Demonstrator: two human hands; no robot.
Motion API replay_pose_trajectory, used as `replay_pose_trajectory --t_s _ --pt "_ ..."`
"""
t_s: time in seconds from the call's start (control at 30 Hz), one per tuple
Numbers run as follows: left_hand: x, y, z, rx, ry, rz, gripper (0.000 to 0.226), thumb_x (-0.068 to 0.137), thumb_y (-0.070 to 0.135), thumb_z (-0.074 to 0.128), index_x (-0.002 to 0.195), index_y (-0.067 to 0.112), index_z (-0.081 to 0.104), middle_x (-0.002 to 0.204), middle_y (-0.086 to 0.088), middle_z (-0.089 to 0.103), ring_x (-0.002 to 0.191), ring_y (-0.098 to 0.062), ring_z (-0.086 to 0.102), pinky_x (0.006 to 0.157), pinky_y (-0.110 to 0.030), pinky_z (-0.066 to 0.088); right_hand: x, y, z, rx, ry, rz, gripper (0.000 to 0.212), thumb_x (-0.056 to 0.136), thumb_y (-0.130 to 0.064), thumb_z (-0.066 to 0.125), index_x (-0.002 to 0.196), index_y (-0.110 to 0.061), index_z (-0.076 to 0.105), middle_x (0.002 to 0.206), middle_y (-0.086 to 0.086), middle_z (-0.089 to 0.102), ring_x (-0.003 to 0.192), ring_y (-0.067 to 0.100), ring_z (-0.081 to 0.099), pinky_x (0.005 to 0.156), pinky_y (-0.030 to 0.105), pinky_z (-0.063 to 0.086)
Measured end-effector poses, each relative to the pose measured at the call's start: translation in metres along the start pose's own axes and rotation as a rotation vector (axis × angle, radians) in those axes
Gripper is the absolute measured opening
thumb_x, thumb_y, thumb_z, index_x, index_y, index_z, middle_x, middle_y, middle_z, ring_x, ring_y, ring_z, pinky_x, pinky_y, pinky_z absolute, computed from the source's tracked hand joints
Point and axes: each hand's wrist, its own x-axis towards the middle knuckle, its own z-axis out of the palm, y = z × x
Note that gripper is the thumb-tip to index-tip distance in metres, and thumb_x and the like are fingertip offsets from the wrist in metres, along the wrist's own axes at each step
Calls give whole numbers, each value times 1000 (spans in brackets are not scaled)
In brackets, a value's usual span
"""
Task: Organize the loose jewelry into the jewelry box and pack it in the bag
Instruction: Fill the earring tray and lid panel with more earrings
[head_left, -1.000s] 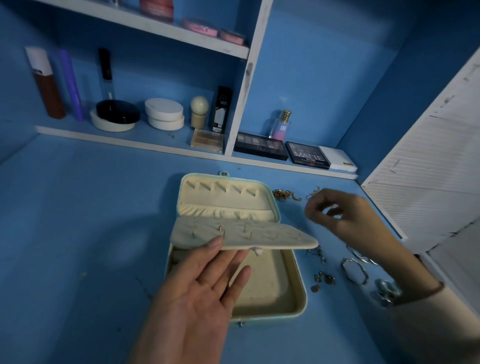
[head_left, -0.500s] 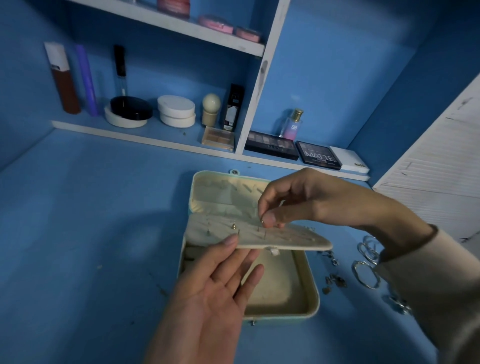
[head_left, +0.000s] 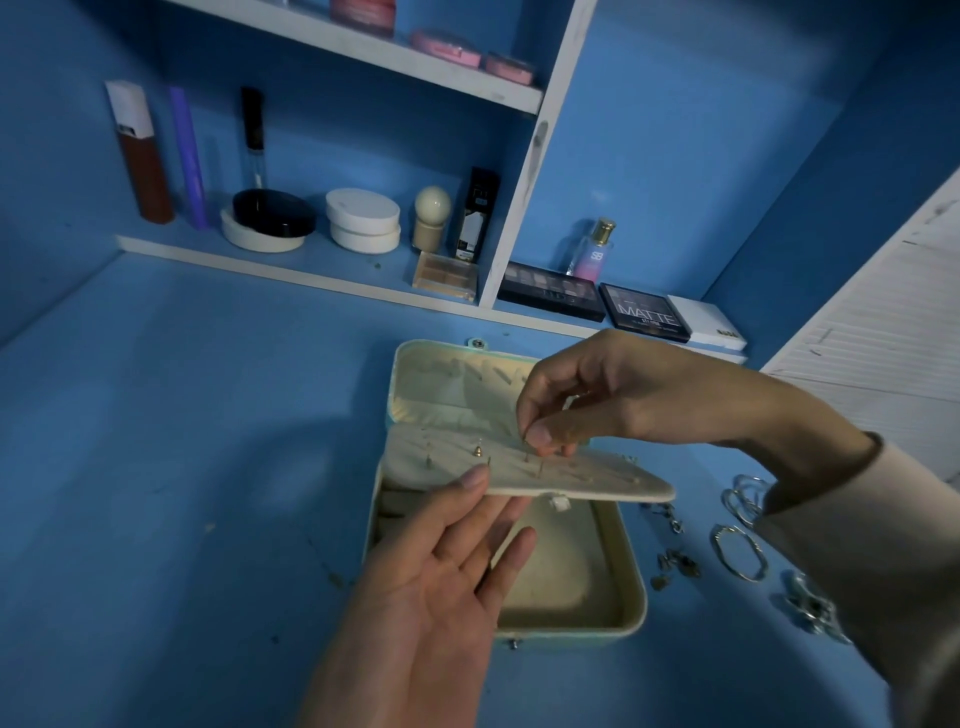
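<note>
Left grip (head_left: 441, 582), fingers spread flat, props the earring panel (head_left: 597, 480) of the open jewelry box (head_left: 631, 613) from beneath, likely bracing it. Right grip (head_left: 623, 400), just above, pinches a barely visible earring stud (head_left: 527, 440). Loose jewelry (head_left: 737, 551) waits on the worktop (head_left: 156, 467) behind it.

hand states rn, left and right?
Left hand: open, straight fingers propping up the earring panel of the jewelry box.
Right hand: pinching a tiny earring stud against that panel.
</note>
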Motion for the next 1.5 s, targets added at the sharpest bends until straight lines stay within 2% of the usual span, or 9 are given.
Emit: replay_pose_trajectory --t_s 0.13,0.4,0.57,0.8,1.07,1.17,1.27,1.4,1.5 --pt "-1 1 -1 15 -9 5 83 8 23 94 88 13 78 103 -11 72 92 -19 70 72 -29 59 0 -1 -1 -13 -14 1 5 85 -6 66 87 -7 70 79 9 69 73 24 62 68 19 47" --pt "-2 3 -2 -46 -25 -33 80 8 14 94 86 8 77 105 -14 72 92 -22 70 73 -33 56 -2 -1 -1 25 -29 3 7 84 -2 65 85 -7 69 75 1 69 71 13 61 67 16 46" --pt "-2 4 -1 -75 -38 -50 77 9 12 93 84 9 78 104 -12 72 90 -21 71 71 -33 57 -3 0 1 22 -23 -2 7 83 -2 67 86 -7 71 76 0 69 71 12 61 67 15 45" --pt "-2 5 -1 -94 -25 -51 76 9 11 93 83 10 78 105 -12 72 91 -22 70 78 -32 58 -5 3 3 54 5 -17 7 83 -2 67 84 -9 70 73 -6 68 68 6 60 65 12 44" --pt "-3 5 -1 -97 -31 -47 73 10 12 92 82 12 79 104 -10 72 92 -21 70 72 -30 59 -7 6 6 70 30 -26 10 82 -5 68 82 -14 71 75 -6 69 69 3 61 67 13 45" --pt "-2 6 0 -121 -21 -43 74 9 11 92 82 10 79 104 -12 72 91 -22 70 81 -33 48 -7 6 7 57 41 -25 10 82 -6 69 82 -16 72 76 -5 70 69 2 61 67 13 45" --pt "-3 7 1 -134 -22 -37 73 10 11 92 81 10 79 105 -12 72 92 -23 70 82 -34 43 -7 6 8 17 50 -34 8 84 -8 68 84 -15 72 78 -3 70 71 5 61 69 18 47" --pt "-4 7 2 -138 -19 -47 74 10 10 93 82 9 78 105 -13 72 92 -23 70 82 -34 42 -8 5 9 -56 55 -59 7 85 -9 68 87 -14 72 84 0 71 78 15 65 79 36 54" --pt "-4 7 2 -146 -16 -47 74 9 10 92 82 8 78 105 -13 72 92 -23 70 82 -34 42 -8 5 11 -86 55 -76 7 85 -10 67 88 -13 72 86 -1 71 80 15 66 80 38 53"
